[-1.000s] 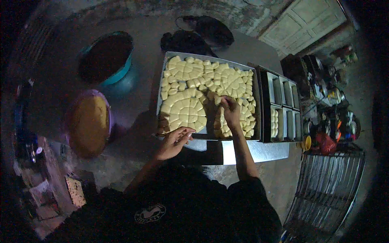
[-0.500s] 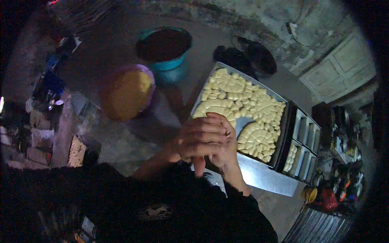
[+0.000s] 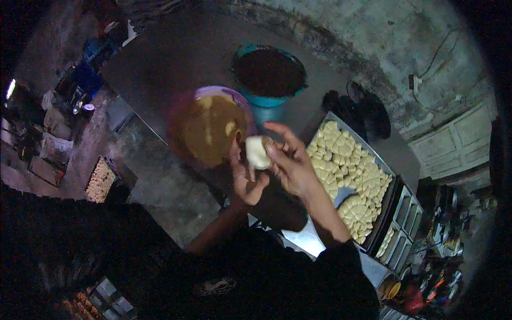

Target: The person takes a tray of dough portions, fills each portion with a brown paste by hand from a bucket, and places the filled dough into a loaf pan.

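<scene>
A small pale dough ball (image 3: 257, 153) sits between my two hands, over the near side of the purple bowl. My right hand (image 3: 292, 166) pinches it from the right with thumb and fingers. My left hand (image 3: 244, 173) is cupped beside the ball, its fingers stretched and apart; whether they touch the dough is hard to tell. Brown filling (image 3: 205, 136) lies in the purple bowl (image 3: 223, 90) just beyond my left hand. To the right, a large tray (image 3: 356, 137) holds many shaped dough pieces (image 3: 356, 213), some set in round flower-like patterns.
Farther back on the dark table (image 3: 160, 58) stands a teal bowl (image 3: 269, 100) with dark contents. Black cloth or bags (image 3: 368, 112) lie by the wall. Sectioned metal tins (image 3: 405, 208) adjoin the tray at right. A box of small pale pieces (image 3: 101, 178) is at lower left.
My hands were pressed together near the tray; now they are apart with the dough ball showing between them. The view has shifted, so the bowls and tray appear farther right.
</scene>
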Motion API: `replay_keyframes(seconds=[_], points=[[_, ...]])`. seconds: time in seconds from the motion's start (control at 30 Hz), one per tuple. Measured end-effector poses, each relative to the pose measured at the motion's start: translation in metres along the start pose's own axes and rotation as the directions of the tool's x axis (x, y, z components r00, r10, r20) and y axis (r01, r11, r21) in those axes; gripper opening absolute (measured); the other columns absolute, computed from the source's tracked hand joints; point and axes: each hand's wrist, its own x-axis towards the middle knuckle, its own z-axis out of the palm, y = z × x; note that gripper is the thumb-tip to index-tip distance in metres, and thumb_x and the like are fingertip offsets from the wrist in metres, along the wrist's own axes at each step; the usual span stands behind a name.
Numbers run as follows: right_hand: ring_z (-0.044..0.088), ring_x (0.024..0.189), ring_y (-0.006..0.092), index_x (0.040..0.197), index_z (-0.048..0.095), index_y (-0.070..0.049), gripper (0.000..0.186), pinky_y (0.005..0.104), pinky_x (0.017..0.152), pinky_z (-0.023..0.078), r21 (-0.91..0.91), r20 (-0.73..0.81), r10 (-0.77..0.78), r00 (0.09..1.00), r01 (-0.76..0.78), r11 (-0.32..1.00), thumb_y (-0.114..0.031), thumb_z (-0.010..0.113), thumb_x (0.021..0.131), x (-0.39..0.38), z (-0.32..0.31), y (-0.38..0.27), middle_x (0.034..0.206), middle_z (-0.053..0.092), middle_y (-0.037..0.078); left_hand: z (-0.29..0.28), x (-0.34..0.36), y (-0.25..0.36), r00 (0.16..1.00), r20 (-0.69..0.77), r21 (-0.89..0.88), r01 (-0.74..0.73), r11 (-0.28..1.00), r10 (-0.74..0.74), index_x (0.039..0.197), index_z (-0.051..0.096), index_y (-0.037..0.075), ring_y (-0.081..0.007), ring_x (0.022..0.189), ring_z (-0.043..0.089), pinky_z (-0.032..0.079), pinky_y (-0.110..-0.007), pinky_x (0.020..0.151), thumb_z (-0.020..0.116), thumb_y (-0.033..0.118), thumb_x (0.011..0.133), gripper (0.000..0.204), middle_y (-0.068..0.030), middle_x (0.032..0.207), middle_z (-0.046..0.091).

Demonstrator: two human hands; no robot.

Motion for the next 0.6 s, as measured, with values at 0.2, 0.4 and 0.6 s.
replay_keyframes(seconds=[0.2, 0.4, 0.6], points=[[0.066, 0.093, 0.0375, 0.133, 0.055, -0.014, 0.048, 0.0454, 0.081, 0.053, -0.890, 0.266, -0.121, 0.956, 0.195, -0.413, 0.002, 0.054, 0.087, 0.198, -0.095, 0.011, 0.108, 0.067, 0.018, -0.068, 0.049, 0.008, 0.906, -0.043, 0.168, 0.422, 0.891, -0.421, 0.138, 0.040, 0.007, -0.0132, 0.105, 0.050, 0.042, -0.029, 0.092, 0.059, 0.010, 0.095, 0.047, -0.0043, 0.105, 0.054], [0.066, 0.092, 0.0387, 0.136, 0.050, -0.014, 0.044, 0.0442, 0.080, 0.051, -0.913, 0.200, -0.015, 0.980, 0.181, -0.367, -0.005, 0.051, 0.093, 0.237, -0.138, 0.025, 0.106, 0.067, 0.015, -0.088, 0.095, -0.002, 0.786, 0.108, 0.076, 0.604, 0.793, -0.609, 0.127, 0.051, 0.006, -0.0109, 0.102, 0.052, 0.042, -0.027, 0.091, 0.059, 0.015, 0.097, 0.032, -0.0046, 0.108, 0.056], [0.064, 0.089, 0.0210, 0.136, 0.048, -0.010, 0.039, 0.0348, 0.081, 0.052, -0.668, -0.204, -0.153, 0.967, -0.023, 0.744, -0.020, 0.056, 0.099, 0.167, -0.056, 0.000, 0.106, 0.068, 0.009, -0.070, 0.120, -0.011, 0.871, -0.042, 0.107, 0.491, 0.864, -0.490, 0.128, 0.051, 0.003, -0.0174, 0.108, 0.055, 0.044, -0.033, 0.096, 0.054, 0.021, 0.101, 0.033, -0.0085, 0.118, 0.059]])
